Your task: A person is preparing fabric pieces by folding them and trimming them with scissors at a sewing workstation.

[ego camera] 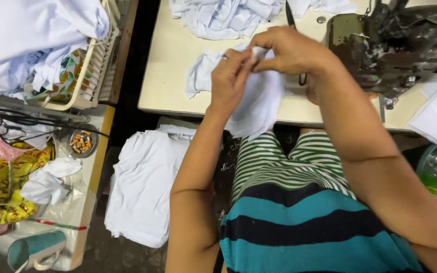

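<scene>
Both my hands grip one piece of white cloth (pixel 259 98) at the front edge of a cream sewing table (pixel 170 55). My left hand (pixel 230 76) pinches its upper edge from the left. My right hand (pixel 289 50) pinches the same edge just to the right, the fingers of both hands touching. The cloth hangs down over the table edge toward my lap. A dark, worn sewing machine (pixel 398 43) stands right of my right hand.
More white cloth (pixel 223 17) is heaped at the table's back. A stack of white pieces (pixel 145 184) lies low at my left. A basket of white fabric (pixel 51 45), a small dish (pixel 81 143) and a teal mug (pixel 34 250) sit further left.
</scene>
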